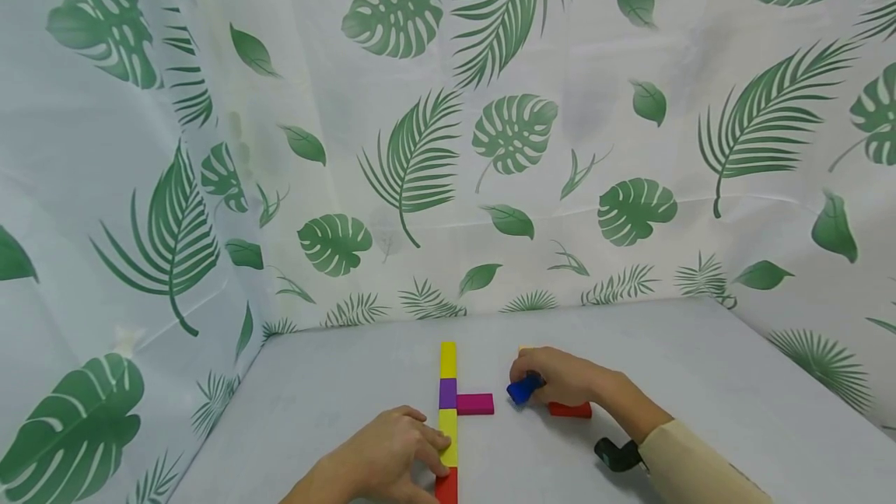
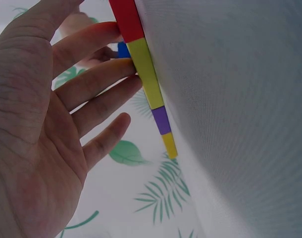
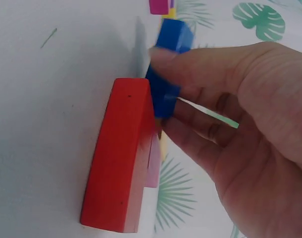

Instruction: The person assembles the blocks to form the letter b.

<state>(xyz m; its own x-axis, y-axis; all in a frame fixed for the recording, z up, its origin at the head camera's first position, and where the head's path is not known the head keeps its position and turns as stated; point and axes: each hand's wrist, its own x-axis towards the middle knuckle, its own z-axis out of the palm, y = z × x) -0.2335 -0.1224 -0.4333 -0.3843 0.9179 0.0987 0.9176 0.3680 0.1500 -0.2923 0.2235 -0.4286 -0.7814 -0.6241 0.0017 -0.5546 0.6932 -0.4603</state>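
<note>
A straight row of blocks runs away from me: a red block (image 1: 448,488), a yellow block (image 1: 451,420), a purple block (image 1: 448,393) and another yellow block (image 1: 448,360). A magenta block (image 1: 475,404) juts out to the right beside the purple one. My left hand (image 1: 385,449) touches the near red and yellow blocks from the left with extended fingertips. Between thumb and fingers, my right hand (image 1: 563,373) pinches a blue block (image 3: 166,74), held tilted to the right of the magenta one. Close by that hand lies another red block (image 3: 116,153).
Behind the red block in the right wrist view, a pink block (image 3: 152,168) is partly hidden. A pale block edge (image 1: 525,348) shows past my right hand. A black device (image 1: 616,455) sits at my right wrist. Leaf-patterned sheets (image 1: 420,271) enclose the white table (image 1: 336,379).
</note>
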